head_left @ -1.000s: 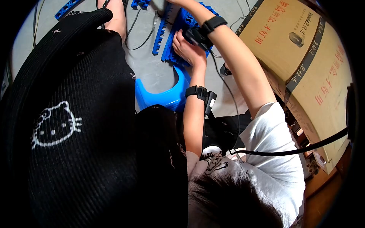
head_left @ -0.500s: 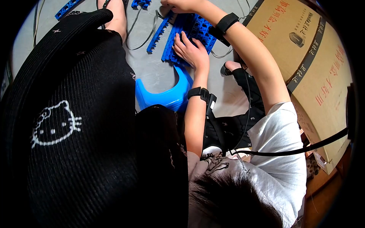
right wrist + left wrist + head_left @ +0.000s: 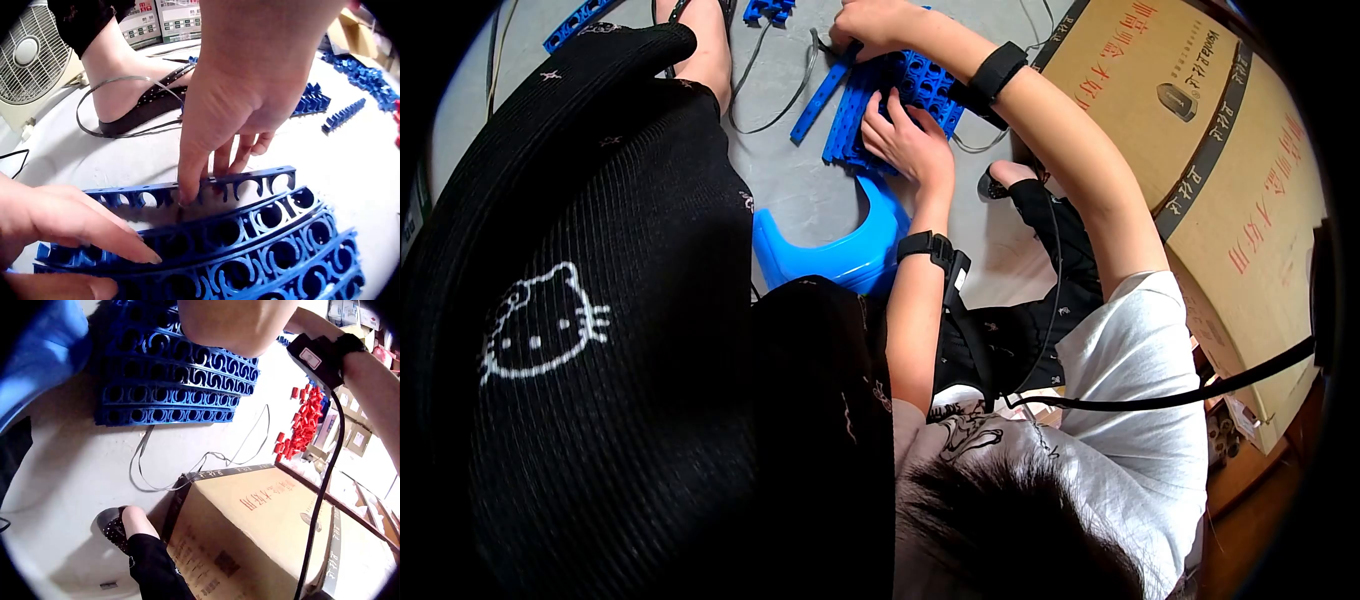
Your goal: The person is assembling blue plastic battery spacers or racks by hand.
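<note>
Several blue plastic strips with rows of C-shaped clips form a pile point(image 3: 928, 85) on the grey floor. My left hand point(image 3: 912, 150) rests on the near side of this pile with fingers extended; in the right wrist view, its fingers point(image 3: 112, 234) lie along the top strips. At the pile's left edge, my right hand point(image 3: 878, 25) pinches a single blue clip strip point(image 3: 820, 100) near its far end. From the right wrist, that strip point(image 3: 281, 178) runs alongside the pile, with thumb and fingertips at its upper edge.
A curved blue plastic piece point(image 3: 830, 262) lies nearer my body. A large cardboard box point(image 3: 1160, 90) stands at right. Thin grey cord point(image 3: 808, 75) loops left of the strips. Red pieces point(image 3: 300, 425) are heaped beyond the box. A fan point(image 3: 28, 56) stands near a sandalled foot point(image 3: 140, 81).
My right hand has moved to the single strip's far end and taken hold of it. The strip has turned, its toothed edge giving way to a smooth face. My left hand stays on the pile.
</note>
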Demonstrator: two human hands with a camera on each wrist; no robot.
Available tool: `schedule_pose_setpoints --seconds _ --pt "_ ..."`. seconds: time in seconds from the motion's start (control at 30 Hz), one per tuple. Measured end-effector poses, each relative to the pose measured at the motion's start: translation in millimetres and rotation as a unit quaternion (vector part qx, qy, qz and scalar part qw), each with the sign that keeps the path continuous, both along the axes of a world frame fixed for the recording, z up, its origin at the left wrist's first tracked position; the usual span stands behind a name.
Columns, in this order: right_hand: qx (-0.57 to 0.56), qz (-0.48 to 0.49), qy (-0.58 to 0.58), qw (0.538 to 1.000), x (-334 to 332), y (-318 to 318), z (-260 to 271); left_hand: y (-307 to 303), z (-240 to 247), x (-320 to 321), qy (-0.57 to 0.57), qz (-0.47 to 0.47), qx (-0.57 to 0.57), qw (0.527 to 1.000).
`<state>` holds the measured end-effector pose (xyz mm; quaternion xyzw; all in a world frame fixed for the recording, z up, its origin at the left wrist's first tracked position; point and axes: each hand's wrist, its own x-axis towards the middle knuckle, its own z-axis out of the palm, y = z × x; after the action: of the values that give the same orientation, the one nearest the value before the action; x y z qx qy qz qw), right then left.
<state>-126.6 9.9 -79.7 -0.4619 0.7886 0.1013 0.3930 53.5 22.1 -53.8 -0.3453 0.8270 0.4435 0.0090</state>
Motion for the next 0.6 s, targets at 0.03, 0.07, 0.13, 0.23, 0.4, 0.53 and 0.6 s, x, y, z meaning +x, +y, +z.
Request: schedule_pose_setpoints --seconds 0.03,0.07,0.13,0.23,0.4,0.53,0.6 --pt "0.0 0.0 0.0 1.0 0 3 -3 0 0 0 -0.002 0.0 0.003 1.0" --pt "-0.074 -0.014 -0.015 0.997 1 8 -5 0 1 1 -0.002 0.0 0.003 1.0" --pt "-0.147 -0.026 -0.029 0.988 3 12 -1 1 2 2 -0.003 -0.003 -0.001 1.0" --pt "-0.14 -0.08 -0.045 0.986 -3 15 15 1 5 2 -0.017 -0.002 0.02 1.0" --pt "-0.195 -0.109 -0.171 0.96 -6 36 18 2 6 3 -0.019 -0.007 0.004 1.0" --pt "-0.122 -0.125 -0.185 0.967 -7 44 36 3 4 5 -0.013 -0.02 -0.02 0.999" --pt "-0.088 -0.134 -0.18 0.971 -6 46 40 2 4 6 -0.013 -0.026 -0.026 0.999"
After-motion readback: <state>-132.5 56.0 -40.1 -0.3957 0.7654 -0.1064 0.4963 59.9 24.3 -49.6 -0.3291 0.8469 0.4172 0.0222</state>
